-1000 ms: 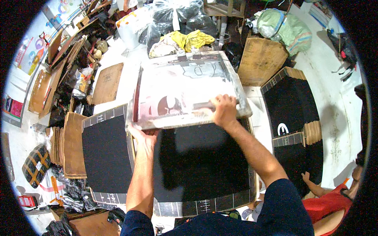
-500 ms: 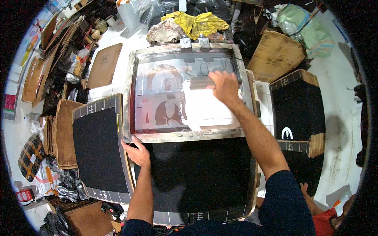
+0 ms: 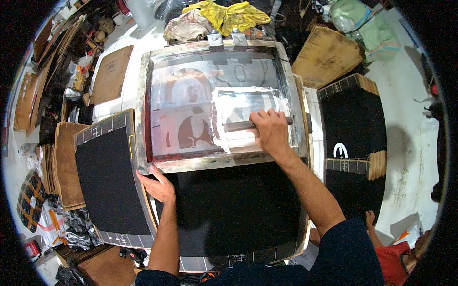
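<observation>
A screen printing frame (image 3: 205, 165) lies over a black fabric-covered board (image 3: 238, 209), its mesh showing rounded figure shapes. My right hand (image 3: 271, 131) is closed round the handle of a squeegee (image 3: 239, 126), which rests across the mesh right of the middle. White ink (image 3: 219, 109) spreads around and behind the squeegee, with streaks at its left edge. At the frame's near left corner is my left hand (image 3: 160, 187), thumb and fingers apart and touching the wood. The squeegee's blade edge is partly hidden.
Another black-covered board (image 3: 107, 181) stands close on the left. To the right, a black board (image 3: 353, 124) bears a small white print. Yellow cloth (image 3: 229, 16) lies behind the frame's clamps (image 3: 215, 42). A co-worker's hand (image 3: 370, 218) and red sleeve (image 3: 393, 257) appear at lower right.
My right hand has drawn the squeegee toward me across the mesh, and the thick white patch has thinned behind it. My left hand stays at the corner. The whole view has shifted slightly.
</observation>
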Tool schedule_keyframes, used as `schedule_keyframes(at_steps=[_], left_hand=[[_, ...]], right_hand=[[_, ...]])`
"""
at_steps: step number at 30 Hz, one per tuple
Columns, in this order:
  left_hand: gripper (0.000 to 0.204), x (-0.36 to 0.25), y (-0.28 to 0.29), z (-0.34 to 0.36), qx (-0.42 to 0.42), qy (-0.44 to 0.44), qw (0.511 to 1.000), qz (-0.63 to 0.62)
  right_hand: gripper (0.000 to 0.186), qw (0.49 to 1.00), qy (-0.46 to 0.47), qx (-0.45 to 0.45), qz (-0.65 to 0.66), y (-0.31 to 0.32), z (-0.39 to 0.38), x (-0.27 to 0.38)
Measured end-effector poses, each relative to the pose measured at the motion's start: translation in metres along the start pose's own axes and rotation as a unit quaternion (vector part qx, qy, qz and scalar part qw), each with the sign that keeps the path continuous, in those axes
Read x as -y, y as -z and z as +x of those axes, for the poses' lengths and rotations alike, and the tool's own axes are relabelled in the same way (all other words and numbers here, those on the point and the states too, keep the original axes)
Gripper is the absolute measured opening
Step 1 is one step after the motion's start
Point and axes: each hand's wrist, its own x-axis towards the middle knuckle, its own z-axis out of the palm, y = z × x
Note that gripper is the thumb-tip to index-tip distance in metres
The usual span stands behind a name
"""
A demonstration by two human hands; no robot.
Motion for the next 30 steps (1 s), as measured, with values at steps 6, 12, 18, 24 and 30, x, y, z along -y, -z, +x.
schedule_keyframes(at_steps=[6, 12, 18, 24, 30], left_hand=[[0.077, -0.003, -0.001, 0.002, -0.003, 0.0, 1.0, 0.003], [0.078, -0.003, -0.001, 0.001, 0.0, 0.006, 1.0, -0.005], [0.082, 0.0, -0.003, 0.003, 0.002, 0.001, 1.0, -0.004], [0.082, 0.002, -0.003, 0.002, -0.016, -0.014, 1.0, -0.001], [0.084, 0.003, 0.008, 0.034, 0.135, 0.13, 0.964, -0.187]], right_hand=[[0.033, 0.997, -0.021, -0.064, -0.022, -0.012, 0.087, -0.029], [0.033, 0.996, -0.023, -0.077, -0.044, -0.025, 0.115, -0.034], [0.029, 0.999, -0.012, -0.037, -0.038, -0.005, 0.014, 0.001], [0.041, 0.997, -0.018, -0.071, -0.013, -0.009, -0.057, 0.026], [0.039, 0.997, -0.007, -0.077, -0.015, -0.007, -0.057, 0.022]])
